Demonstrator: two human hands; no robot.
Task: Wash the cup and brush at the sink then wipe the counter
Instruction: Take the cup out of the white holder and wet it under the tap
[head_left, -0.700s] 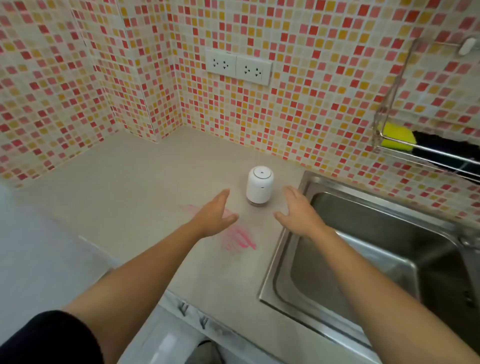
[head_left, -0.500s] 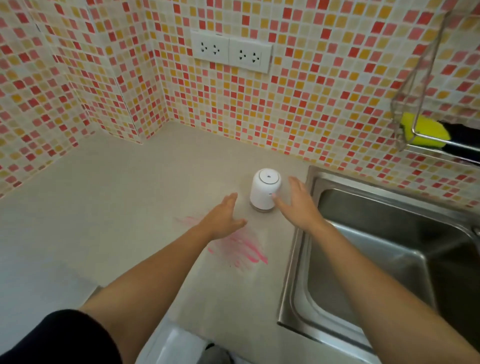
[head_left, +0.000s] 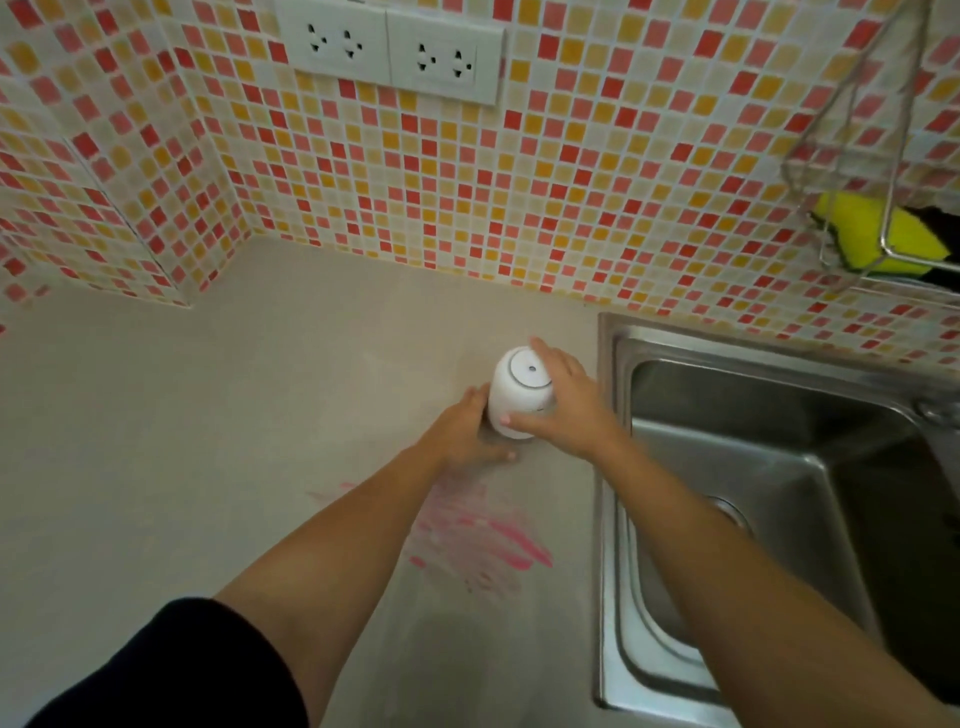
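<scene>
A white cup (head_left: 521, 387) stands upside down on the beige counter (head_left: 208, 441), just left of the steel sink (head_left: 779, 467). My right hand (head_left: 563, 410) wraps around the cup's right side, thumb across its front. My left hand (head_left: 467, 431) presses against the cup's lower left side and rests on the counter. A pink smear (head_left: 483, 535) streaks the counter in front of the cup. No brush is visible.
A wire rack (head_left: 878, 208) on the tiled wall at the upper right holds a yellow sponge (head_left: 872, 236) and something dark. Two white power sockets (head_left: 389, 47) sit on the wall above the cup. The counter ends in a corner at the left.
Both hands have moved forward and closed in on the cup from either side. The camera has come closer and tilted down over it.
</scene>
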